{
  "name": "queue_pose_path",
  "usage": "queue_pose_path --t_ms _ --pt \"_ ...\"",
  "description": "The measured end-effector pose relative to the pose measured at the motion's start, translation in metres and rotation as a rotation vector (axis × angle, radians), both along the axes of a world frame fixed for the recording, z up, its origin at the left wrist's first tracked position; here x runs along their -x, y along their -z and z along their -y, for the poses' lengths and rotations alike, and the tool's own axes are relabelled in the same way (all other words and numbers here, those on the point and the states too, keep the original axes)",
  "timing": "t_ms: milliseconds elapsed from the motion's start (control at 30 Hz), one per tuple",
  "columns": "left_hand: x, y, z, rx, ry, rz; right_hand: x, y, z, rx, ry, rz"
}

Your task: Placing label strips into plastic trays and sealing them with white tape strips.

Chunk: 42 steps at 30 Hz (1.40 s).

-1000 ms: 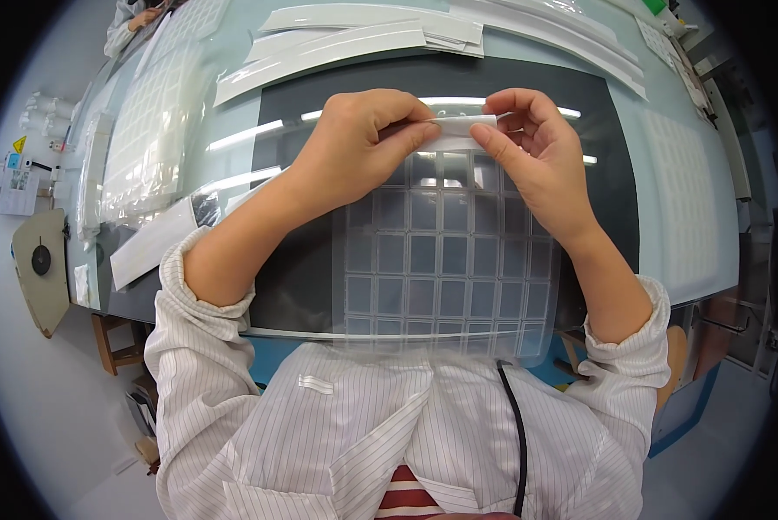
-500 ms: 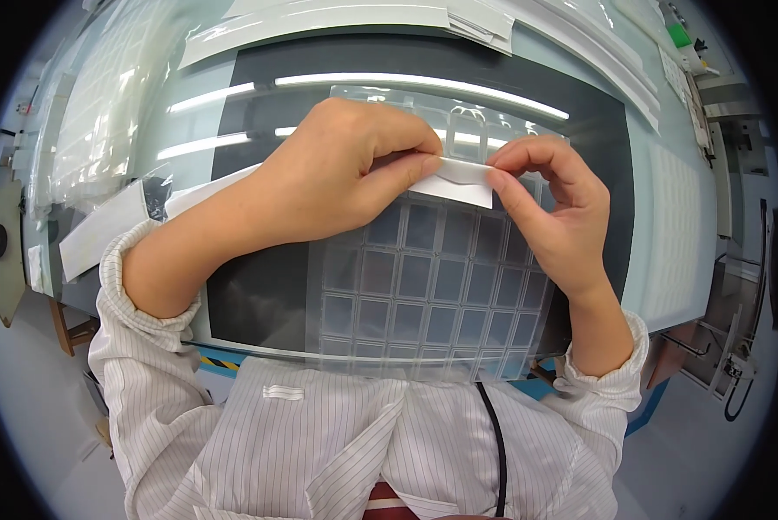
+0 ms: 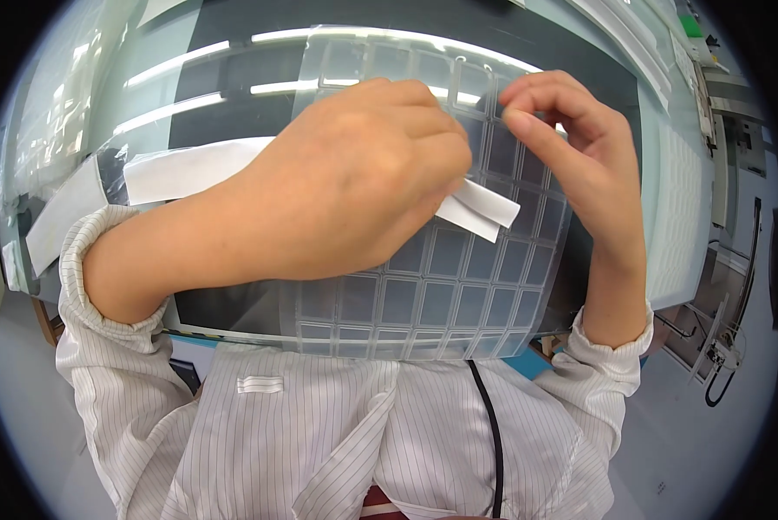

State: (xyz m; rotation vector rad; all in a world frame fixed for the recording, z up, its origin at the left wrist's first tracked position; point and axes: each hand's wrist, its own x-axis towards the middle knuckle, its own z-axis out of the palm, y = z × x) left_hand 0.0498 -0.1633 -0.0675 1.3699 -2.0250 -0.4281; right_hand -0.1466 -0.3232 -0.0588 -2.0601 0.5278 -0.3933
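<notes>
My left hand [image 3: 371,173] is closed on a folded white paper strip [image 3: 484,208], whose end sticks out past the fingers on the right. Beneath both hands lies a clear plastic sheet [image 3: 445,299] divided into a grid of rectangular pockets. A clear rectangular outline [image 3: 471,84] with bright upper corners shows on its far part, between the hands. My right hand [image 3: 584,143] hovers over the sheet's right side, thumb and forefinger pinched together. Whatever may be between those fingertips is too small to make out. My left palm and fingertips are hidden behind the hand's back.
A dark mat [image 3: 224,303] lies under the sheet on a glass-topped table. White paper [image 3: 194,169] extends left from behind my left forearm, near another white piece [image 3: 72,212]. Clear plastic packs [image 3: 55,113] are heaped far left. White strips [image 3: 631,52] lie at the far right.
My right hand has let go of the white strip and moved up and right. The left hand has turned over, still gripping the strip, whose end now points down and right.
</notes>
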Motion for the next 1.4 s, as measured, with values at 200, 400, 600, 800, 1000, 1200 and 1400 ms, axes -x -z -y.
queue_pose_path --t_ms 200,400,600,800,1000,1200,1400 --pt "0.010 0.019 -0.005 0.174 0.008 0.078 -0.011 0.010 0.003 0.045 0.011 -0.117" --pt "0.005 0.019 -0.003 0.164 0.009 0.083 -0.011 0.013 0.005 -0.041 -0.014 -0.079" --pt "0.005 0.020 -0.001 0.129 0.011 0.087 -0.009 0.021 0.006 -0.094 0.009 -0.075" --pt "0.005 0.018 -0.003 0.119 0.028 0.156 -0.016 0.019 -0.001 -0.089 0.108 -0.152" --pt "0.003 0.022 -0.003 0.134 0.017 0.144 -0.033 0.005 -0.010 -0.058 0.222 -0.296" --pt "-0.001 0.009 0.000 0.132 0.014 -0.021 -0.032 -0.012 -0.020 0.086 0.106 -0.223" --pt "-0.006 -0.002 -0.001 0.058 0.056 -0.053 -0.031 -0.003 -0.020 0.191 0.102 -0.207"
